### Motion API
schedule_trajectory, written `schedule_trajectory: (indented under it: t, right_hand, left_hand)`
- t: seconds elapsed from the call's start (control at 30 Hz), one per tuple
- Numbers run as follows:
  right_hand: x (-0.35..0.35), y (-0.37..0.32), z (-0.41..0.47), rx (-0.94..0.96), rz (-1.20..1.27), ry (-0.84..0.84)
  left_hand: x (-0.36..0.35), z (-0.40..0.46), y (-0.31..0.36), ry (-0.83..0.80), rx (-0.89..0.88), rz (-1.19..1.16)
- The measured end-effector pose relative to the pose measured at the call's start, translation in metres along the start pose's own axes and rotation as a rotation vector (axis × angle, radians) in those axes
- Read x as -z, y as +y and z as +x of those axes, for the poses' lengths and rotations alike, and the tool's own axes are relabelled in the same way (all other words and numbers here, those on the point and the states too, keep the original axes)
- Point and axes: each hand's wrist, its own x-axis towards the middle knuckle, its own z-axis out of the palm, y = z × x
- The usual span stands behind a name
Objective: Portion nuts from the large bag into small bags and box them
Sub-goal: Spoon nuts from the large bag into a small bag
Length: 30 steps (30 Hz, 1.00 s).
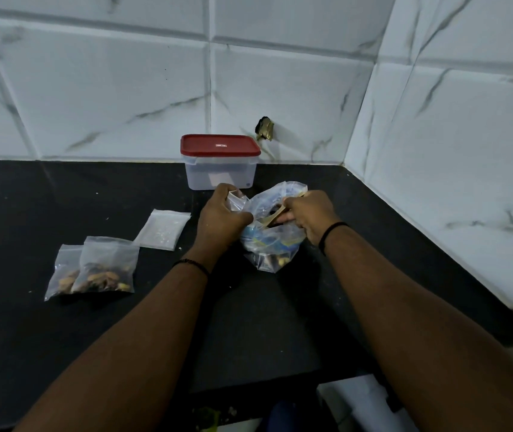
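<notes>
Filled bags: two small clear zip-top plastic bags of mixed nuts [93, 269] lie overlapping on the matte black stone counter [264, 322], well to the left of the left hand. Light, floppy, likely slippery film; best lifted by the sealed top strip.
Empty bags: flat stack of small clear plastic bags [163, 229], just left of the left hand. Thin, limp; judged to cling together, so peel one by a corner.
Left hand [220, 219]: fingers curled, pinching the rim of the large bag.
Large bag: crumpled clear plastic bag with blue print [272, 238], between both hands, few nuts visible at its bottom. Soft, sags; needs its mouth held open.
Right hand [308, 213]: gripping the opposite rim; what the fingertips touch inside, cannot tell.
Box: translucent rectangular plastic box with red lid [220, 162], just beyond the left hand, lid on. Rigid, light.
</notes>
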Motion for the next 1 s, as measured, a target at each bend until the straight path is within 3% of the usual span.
schedule_trajectory:
  t: [0.13,0.23,0.3,0.4,0.57,0.83,1.0]
  right_hand:
    - [0.008,0.007,0.006,-0.003,0.057,0.031]
    - [0.016,0.009,0.010,0.264,-0.351,0.222]
    - [0.009,0.008,0.004,0.284,-0.424,0.174]
    - [-0.005,0.008,-0.003,0.140,-0.216,0.028]
    - [0.010,-0.003,-0.011,-0.146,0.206,0.001]
    - [0.038,-0.025,-0.029,-0.174,0.280,0.007]
    - [0.039,-0.067,-0.045,0.035,0.245,-0.016]
  left_hand:
    - [0.000,0.001,0.000,0.012,-0.008,-0.042]
    - [-0.001,0.001,0.002,-0.011,-0.010,-0.034]
    - [-0.002,0.000,0.001,-0.009,-0.018,-0.038]
    - [-0.004,-0.001,-0.003,0.021,-0.008,-0.062]
    - [0.001,0.002,-0.002,0.061,-0.011,-0.089]
    - [0.002,-0.002,-0.001,0.108,-0.088,-0.056]
    - [0.001,-0.012,0.008,0.167,-0.161,-0.112]
